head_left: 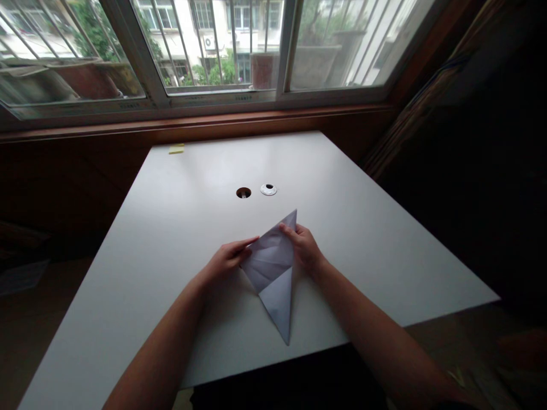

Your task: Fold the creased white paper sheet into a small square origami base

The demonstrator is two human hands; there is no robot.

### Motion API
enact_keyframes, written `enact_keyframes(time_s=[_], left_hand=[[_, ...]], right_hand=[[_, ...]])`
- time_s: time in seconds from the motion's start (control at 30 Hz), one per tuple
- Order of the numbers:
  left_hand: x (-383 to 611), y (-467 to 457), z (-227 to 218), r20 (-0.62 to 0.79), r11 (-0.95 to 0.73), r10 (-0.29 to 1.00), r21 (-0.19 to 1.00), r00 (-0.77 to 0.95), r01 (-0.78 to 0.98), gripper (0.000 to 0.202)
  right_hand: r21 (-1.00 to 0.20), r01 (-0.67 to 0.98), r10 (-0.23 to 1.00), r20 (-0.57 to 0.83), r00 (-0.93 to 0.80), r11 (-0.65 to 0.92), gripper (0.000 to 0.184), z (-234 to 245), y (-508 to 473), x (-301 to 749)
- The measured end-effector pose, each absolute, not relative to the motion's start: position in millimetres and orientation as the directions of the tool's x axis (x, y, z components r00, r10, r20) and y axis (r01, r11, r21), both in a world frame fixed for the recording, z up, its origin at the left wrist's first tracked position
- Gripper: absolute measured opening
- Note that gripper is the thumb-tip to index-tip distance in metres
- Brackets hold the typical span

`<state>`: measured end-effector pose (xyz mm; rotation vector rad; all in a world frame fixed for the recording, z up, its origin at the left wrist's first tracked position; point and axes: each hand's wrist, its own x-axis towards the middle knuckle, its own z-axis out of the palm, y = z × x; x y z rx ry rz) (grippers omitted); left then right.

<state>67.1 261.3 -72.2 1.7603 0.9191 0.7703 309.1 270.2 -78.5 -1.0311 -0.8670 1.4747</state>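
A folded sheet of white paper (273, 259), creased and pointed at its top and bottom ends, is held between my two hands over the near part of the table. On its left edge, my left hand (231, 254) pinches the paper with the thumb on top and the fingers mostly straight along the side. My right hand (305, 245) grips the upper right edge, thumb lying on the face and the other fingers behind it, partly hidden. A triangular flap forms the lower part, its tip aimed toward me.
The white table (179, 205) has a round cable hole (243, 193) with a ring-shaped cover (269, 190) beside it. A yellow sticky pad (176, 148) lies at the far left edge. Beyond stands a barred window (222, 51) with planters outside.
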Motion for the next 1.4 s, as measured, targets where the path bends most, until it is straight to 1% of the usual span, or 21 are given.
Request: enact_keyframes(time_s=[0.07,0.2,0.5,0.57,0.67,0.8,0.9,1.07,1.17,1.23,1.4], left_hand=[[66.2,262.5,-73.7,0.105,-0.282,0.841,0.923,0.531,0.263,0.045],[64.6,263.4,-74.3,0.105,-0.283,0.846,0.919,0.523,0.273,0.044],[63.5,262.8,-69.7,0.103,-0.257,0.879,0.925,0.465,0.281,0.042],[63.2,263.2,-69.7,0.106,-0.238,0.898,0.933,0.427,0.269,0.042],[63.0,263.4,-69.9,0.089,-0.174,0.936,0.958,0.342,0.226,0.043],[64.3,262.2,-69.5,-0.014,-0.015,0.968,0.993,0.250,0.113,0.049],[66.2,261.4,-68.6,-0.044,0.036,0.980,0.998,0.192,0.045,0.049],[67.2,262.2,-69.1,-0.031,0.026,0.987,0.999,0.158,0.035,0.047],[67.4,262.2,-69.8,-0.001,-0.009,0.988,0.998,0.153,0.066,0.049],[68.1,261.6,-69.9,0.024,-0.034,0.989,0.997,0.146,0.065,0.054],[70.5,259.6,-69.7,0.075,-0.081,0.989,0.996,0.127,0.037,0.061]], right_hand=[[-0.913,-0.394,0.992,-0.124,0.017,-0.107,0.031,-78.8,273.9,312.1],[-0.893,-0.449,0.988,-0.099,0.123,-0.034,0.028,-78.0,280.3,319.1],[-0.892,-0.450,0.984,-0.108,0.144,-0.032,0.030,-74.0,278.9,321.3],[-0.906,-0.420,0.989,-0.096,0.110,-0.041,0.032,-72.6,277.4,320.1],[-0.937,-0.342,0.997,-0.075,0.002,-0.070,0.038,-70.5,274.0,317.8],[-0.972,-0.218,0.986,-0.053,-0.157,-0.087,0.039,-69.3,269.1,316.7],[-0.980,-0.170,0.963,-0.056,-0.263,-0.103,0.040,-69.4,266.6,317.8],[-0.974,-0.128,0.909,-0.122,-0.398,-0.187,0.042,-67.7,263.3,317.8],[-0.956,-0.148,0.877,-0.162,-0.453,-0.253,0.037,-65.6,261.1,315.5],[-0.945,-0.154,0.863,-0.187,-0.470,-0.288,0.034,-65.0,260.3,313.6],[-0.950,-0.094,0.864,-0.228,-0.449,-0.299,0.042,-67.3,261.7,309.3]])
